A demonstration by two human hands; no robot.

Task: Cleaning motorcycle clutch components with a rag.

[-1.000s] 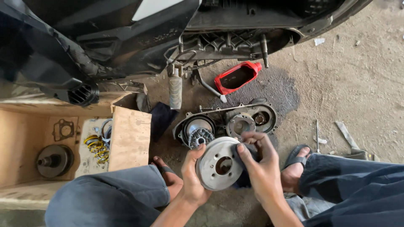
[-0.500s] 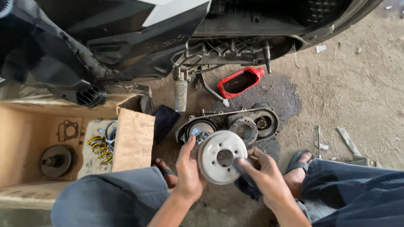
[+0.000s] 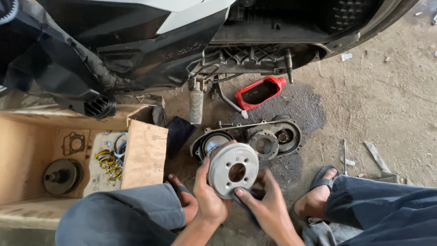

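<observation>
- A cardboard box (image 3: 27,150) sits well to the left of the round metal drum (image 3: 233,170); inside lie a dark pulley part (image 3: 61,175), a gasket (image 3: 73,143) and a yellow coil spring (image 3: 109,164).
- The left hand (image 3: 209,196) clasps the drum's left rim, thumb up its edge, fingers curled behind.
- The drum is held up between the knees, face toward the camera, just in front of the engine cover (image 3: 255,139) lying on the ground.
- The right hand (image 3: 266,207) grips the drum's lower right edge, thumb pressed on the rim over a dark rag (image 3: 248,196).
- A red container (image 3: 259,91) lies beyond the drum, under the scooter body (image 3: 150,50).
- A sandalled foot (image 3: 318,191) rests right of the drum.
</observation>
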